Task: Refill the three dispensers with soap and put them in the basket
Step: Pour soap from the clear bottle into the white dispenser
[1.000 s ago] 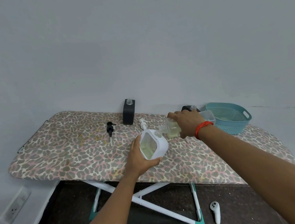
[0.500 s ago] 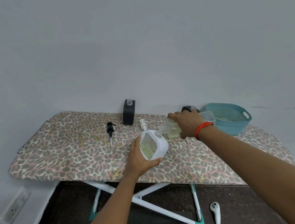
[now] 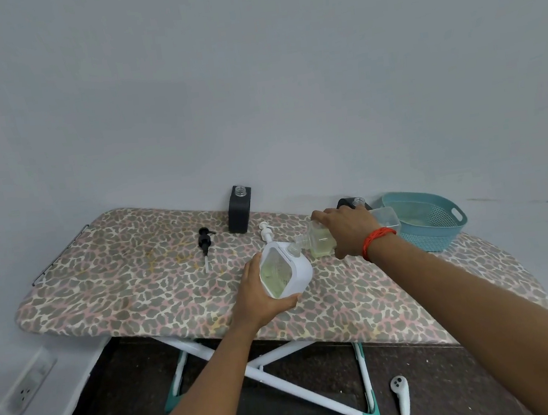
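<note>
The left hand [image 3: 255,300] held a white dispenser [image 3: 299,269] tilted above the ironing board [image 3: 119,278], fingers wrapped round it. The right hand [image 3: 347,229] gripped a tipped soap bottle [image 3: 319,241], its neck at the dispenser's opening. The basket [image 3: 435,239] stood just beyond.

Leopard-print ironing board [image 3: 103,290], white controller [image 3: 402,400] on dark floor [image 3: 451,368], wall socket [image 3: 26,393] low left

Soft even light, wide-angle edge curvature

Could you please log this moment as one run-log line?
left hand: holds white dispenser | right hand: tips soap bottle at its mouth | basket: no dispenser visible
</note>
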